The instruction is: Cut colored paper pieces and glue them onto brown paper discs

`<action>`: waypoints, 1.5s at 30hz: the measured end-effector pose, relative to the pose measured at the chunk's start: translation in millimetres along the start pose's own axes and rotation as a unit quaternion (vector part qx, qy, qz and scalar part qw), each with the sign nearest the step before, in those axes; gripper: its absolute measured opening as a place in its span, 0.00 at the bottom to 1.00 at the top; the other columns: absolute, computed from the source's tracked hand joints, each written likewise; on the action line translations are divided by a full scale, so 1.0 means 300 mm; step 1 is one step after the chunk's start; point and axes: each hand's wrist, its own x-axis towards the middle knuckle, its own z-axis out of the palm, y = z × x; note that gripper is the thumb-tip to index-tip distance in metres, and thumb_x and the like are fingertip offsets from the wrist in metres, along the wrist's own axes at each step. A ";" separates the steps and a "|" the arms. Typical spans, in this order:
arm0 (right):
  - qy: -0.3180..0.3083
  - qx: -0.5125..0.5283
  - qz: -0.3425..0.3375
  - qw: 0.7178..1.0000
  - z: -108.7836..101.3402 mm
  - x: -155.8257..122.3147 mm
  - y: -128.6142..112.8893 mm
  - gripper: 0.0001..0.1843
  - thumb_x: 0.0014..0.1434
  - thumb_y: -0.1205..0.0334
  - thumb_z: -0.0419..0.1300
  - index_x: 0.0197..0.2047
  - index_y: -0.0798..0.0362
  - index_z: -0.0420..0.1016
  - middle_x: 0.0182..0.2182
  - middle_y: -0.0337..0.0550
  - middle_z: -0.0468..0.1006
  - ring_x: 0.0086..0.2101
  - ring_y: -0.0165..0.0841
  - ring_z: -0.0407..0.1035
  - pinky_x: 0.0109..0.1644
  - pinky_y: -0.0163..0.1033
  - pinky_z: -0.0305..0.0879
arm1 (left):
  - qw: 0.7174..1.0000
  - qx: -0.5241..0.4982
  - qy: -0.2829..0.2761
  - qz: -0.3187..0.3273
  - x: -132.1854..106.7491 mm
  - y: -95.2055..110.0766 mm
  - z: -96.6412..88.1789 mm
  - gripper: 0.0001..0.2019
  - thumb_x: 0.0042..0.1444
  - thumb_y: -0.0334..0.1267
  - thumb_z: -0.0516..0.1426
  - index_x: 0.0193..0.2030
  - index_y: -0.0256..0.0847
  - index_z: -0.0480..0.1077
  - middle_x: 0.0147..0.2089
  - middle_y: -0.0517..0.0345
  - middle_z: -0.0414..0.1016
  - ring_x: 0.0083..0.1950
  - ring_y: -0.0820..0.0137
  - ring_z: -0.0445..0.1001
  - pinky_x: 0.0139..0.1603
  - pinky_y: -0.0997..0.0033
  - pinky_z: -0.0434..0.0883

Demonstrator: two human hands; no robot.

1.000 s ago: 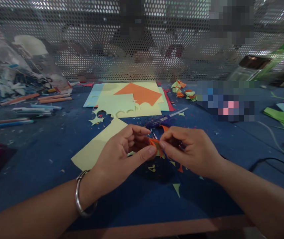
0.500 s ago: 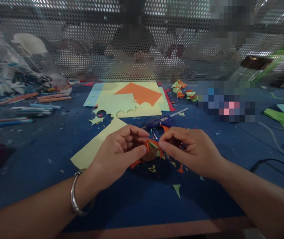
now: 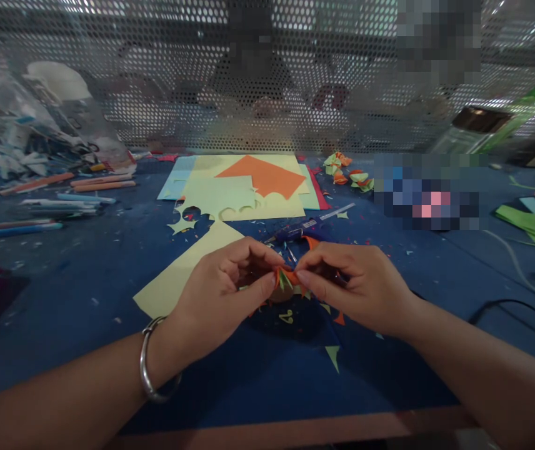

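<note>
One folded orange-green paper (image 3: 288,275), pinched by left hand (image 3: 230,281), right hand (image 3: 359,279).

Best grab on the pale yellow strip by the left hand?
Pinch the middle of the pale yellow strip's long left edge, coming from the left. That edge is exposed, while the left hand, pinching the folded orange-and-green paper, hides part of the right side. The strip looks flat on the table, so a fingertip probably needs to lift the edge first.
</note>
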 end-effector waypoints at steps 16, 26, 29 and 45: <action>-0.022 -0.027 -0.037 0.999 0.012 -0.002 0.004 0.04 0.64 0.67 0.61 0.41 0.54 0.78 0.29 0.34 0.78 0.26 0.21 0.70 0.32 0.26 0.65 | 0.986 0.139 0.023 0.092 -0.024 -0.010 0.001 0.05 0.60 0.32 0.60 0.42 0.42 0.74 0.36 0.61 0.80 0.35 0.76 0.80 0.37 0.80 0.76; -0.030 -0.012 -0.032 0.999 0.013 -0.002 -0.013 0.04 0.62 0.69 0.60 0.38 0.54 0.77 0.28 0.35 0.78 0.26 0.24 0.71 0.32 0.28 0.66 | 0.981 0.158 0.013 0.110 -0.030 -0.005 0.009 0.07 0.61 0.32 0.60 0.45 0.43 0.73 0.40 0.60 0.78 0.38 0.74 0.81 0.41 0.76 0.79; -0.027 -0.010 -0.033 0.999 0.010 0.002 -0.018 0.05 0.62 0.69 0.59 0.37 0.54 0.77 0.27 0.35 0.77 0.26 0.24 0.70 0.31 0.28 0.65 | 0.983 0.149 0.001 0.104 -0.027 -0.002 0.008 0.07 0.61 0.33 0.60 0.46 0.43 0.74 0.41 0.60 0.78 0.40 0.73 0.80 0.42 0.76 0.79; -0.030 -0.003 -0.026 0.999 0.008 0.006 -0.025 0.05 0.60 0.71 0.59 0.36 0.54 0.76 0.27 0.35 0.77 0.26 0.23 0.70 0.31 0.27 0.65 | 0.981 0.173 -0.021 0.081 -0.028 0.013 -0.006 0.03 0.60 0.33 0.61 0.41 0.42 0.76 0.35 0.61 0.81 0.34 0.74 0.80 0.37 0.77 0.75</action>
